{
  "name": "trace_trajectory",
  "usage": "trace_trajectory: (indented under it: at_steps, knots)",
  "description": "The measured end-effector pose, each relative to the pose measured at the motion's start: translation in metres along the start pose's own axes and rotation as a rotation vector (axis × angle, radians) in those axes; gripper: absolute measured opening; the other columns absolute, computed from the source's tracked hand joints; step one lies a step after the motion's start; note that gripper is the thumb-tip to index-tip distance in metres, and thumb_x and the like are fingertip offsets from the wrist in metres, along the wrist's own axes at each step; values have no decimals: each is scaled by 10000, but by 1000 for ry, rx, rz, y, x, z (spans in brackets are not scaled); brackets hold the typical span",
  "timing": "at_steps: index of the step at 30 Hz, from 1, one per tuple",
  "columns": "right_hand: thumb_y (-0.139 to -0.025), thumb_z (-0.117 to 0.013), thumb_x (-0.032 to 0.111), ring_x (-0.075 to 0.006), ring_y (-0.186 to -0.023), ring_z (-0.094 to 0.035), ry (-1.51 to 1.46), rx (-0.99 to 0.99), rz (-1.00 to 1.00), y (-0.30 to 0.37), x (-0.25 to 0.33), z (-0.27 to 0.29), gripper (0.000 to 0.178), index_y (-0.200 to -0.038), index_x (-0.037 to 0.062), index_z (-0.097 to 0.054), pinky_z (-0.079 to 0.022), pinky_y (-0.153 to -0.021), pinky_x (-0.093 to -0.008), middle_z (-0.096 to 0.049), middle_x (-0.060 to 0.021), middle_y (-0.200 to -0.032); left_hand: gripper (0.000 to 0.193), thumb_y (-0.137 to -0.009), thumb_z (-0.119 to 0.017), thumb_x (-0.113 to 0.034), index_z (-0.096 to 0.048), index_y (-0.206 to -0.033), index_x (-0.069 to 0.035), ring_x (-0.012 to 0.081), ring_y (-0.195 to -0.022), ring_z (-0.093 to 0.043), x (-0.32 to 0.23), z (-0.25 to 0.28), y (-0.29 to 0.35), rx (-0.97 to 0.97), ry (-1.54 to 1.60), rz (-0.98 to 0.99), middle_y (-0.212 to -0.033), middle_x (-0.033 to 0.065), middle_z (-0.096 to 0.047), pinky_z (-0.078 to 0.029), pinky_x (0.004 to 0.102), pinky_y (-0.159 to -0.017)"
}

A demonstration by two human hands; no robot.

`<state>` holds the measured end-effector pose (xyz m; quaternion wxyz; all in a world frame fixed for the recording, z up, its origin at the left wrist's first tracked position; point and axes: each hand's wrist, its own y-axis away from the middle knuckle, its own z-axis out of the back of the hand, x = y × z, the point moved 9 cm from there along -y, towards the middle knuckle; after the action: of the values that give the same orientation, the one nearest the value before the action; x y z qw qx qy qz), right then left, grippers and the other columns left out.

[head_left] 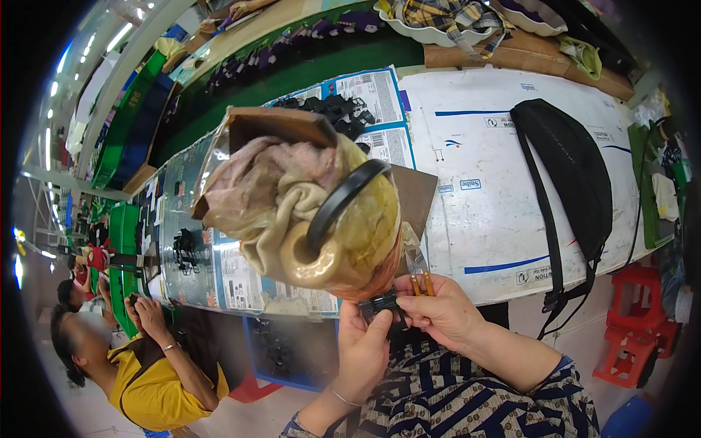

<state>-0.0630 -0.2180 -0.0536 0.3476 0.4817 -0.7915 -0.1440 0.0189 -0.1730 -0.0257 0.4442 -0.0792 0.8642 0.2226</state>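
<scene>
Over there lay a black fabric bag (577,171), at two o'clock from the left hand (363,347) and right hand (447,312); together these pinched a small black plastic piece (381,301), the right also holding an amber two-pronged tool (428,284).

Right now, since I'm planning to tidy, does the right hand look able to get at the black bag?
Probably yes: I see nothing blocking the right hand from the black bag on the white tabletop, though that hand is busy with a small black part and an orange two-pronged tool.
</scene>
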Motion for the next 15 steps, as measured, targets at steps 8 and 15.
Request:
trace_trajectory:
  at_steps: [8,15]
  knots:
    - [-798,-567,-24,-90,-548,-444,0,10,-40,8,-18,6,236,-1026,-43,-512,-384,-514,-206,-545,-70,-770,379,-841,-487,31,-342,-1187,-23,184,-813,-572,6,15,12,-3,-37,23,-1009,122,-544,-478,315,-736]
    - [-801,-566,-16,-65,-544,-412,48,-12,-15,18,-23,17,229,-1026,-33,-528,-336,-482,-181,-557,-61,-801,403,-818,-491,73,-335,-1180,-11,185,-862,-574,0,30,23,-37,-138,-51,-1031,129,-539,-495,319,-770]
